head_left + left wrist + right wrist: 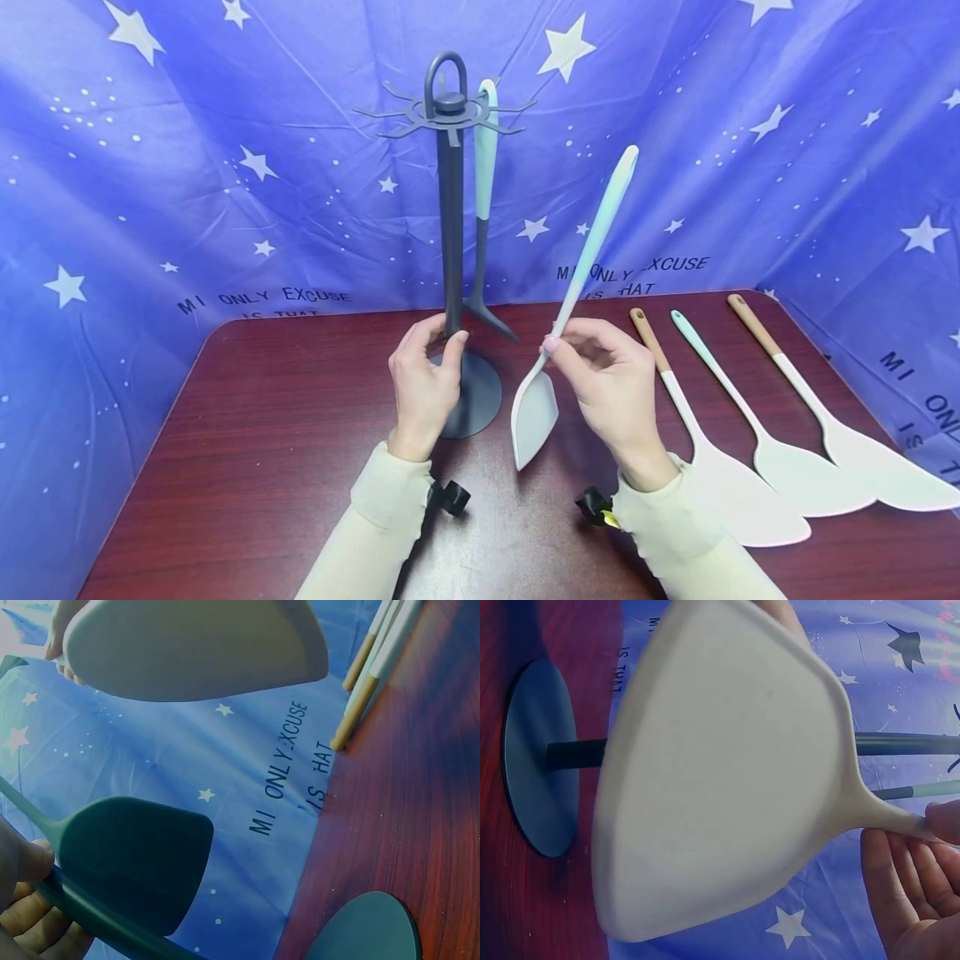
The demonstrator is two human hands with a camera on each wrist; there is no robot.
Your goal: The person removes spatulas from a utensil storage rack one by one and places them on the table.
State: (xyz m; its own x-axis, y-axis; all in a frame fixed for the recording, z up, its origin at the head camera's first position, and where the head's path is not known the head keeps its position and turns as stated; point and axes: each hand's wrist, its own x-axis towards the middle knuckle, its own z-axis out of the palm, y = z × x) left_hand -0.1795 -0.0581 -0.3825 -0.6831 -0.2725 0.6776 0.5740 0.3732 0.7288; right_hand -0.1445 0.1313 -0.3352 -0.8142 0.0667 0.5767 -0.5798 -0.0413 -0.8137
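Note:
In the head view my left hand [423,387] grips the post of a dark grey utensil stand [452,242] low down, just above its round base. My right hand [607,383] pinches a white spatula [534,421] near the lower shaft, its mint handle pointing up and to the right. That blade is off the table and fills much of the right wrist view. From the stand's hook ring hangs a dark spatula [486,175] with a mint handle. Its broad blade [139,859] shows beside my left fingers in the left wrist view.
Three more white spatulas lie side by side at the right: one tan-handled [738,492], one mint-handled [806,475] and another tan-handled [877,462]. They rest on a dark red wooden table [247,467]. Behind the table hangs a blue star-patterned cloth [300,192].

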